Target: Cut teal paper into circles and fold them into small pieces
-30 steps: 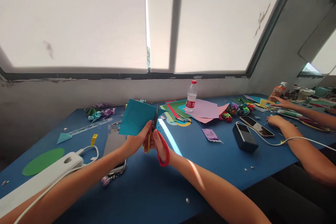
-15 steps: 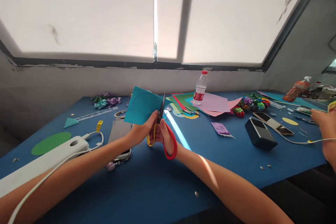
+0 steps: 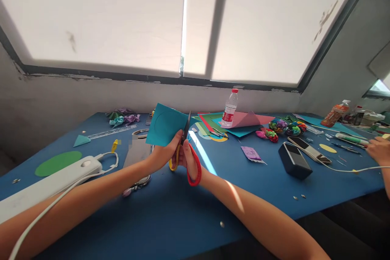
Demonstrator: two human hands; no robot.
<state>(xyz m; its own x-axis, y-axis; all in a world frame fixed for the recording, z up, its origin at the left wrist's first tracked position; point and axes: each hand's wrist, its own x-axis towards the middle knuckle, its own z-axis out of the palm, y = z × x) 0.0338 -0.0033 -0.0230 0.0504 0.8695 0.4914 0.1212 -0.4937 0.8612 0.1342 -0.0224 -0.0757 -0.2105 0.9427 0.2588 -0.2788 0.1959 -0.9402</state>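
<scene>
Teal paper (image 3: pixel 166 124) is held up in the air, tilted, above the middle of a blue table (image 3: pixel 176 219); a curve (image 3: pixel 155 123) is drawn on it. The left hand (image 3: pixel 167 152) pinches its lower right corner, thumb in front. The right hand (image 3: pixel 188 160) is closed through the red and yellow handles of scissors (image 3: pixel 187 126), whose long axis runs nearly upright, tips up and leaning slightly right. The paper lies left of the blades, its right edge against them; how far the blades are parted, I cannot tell. The left thumb is just beside them. Below the left forearm are a phone (image 3: pixel 138 154) and, towards the table's left edge, a power strip (image 3: pixel 73 176) and green oval (image 3: pixel 59 163). A bottle (image 3: pixel 230 111) stands near the far edge, beside coloured sheets (image 3: pixel 251 119). By the right edge is another person's hand (image 3: pixel 378 149).
</scene>
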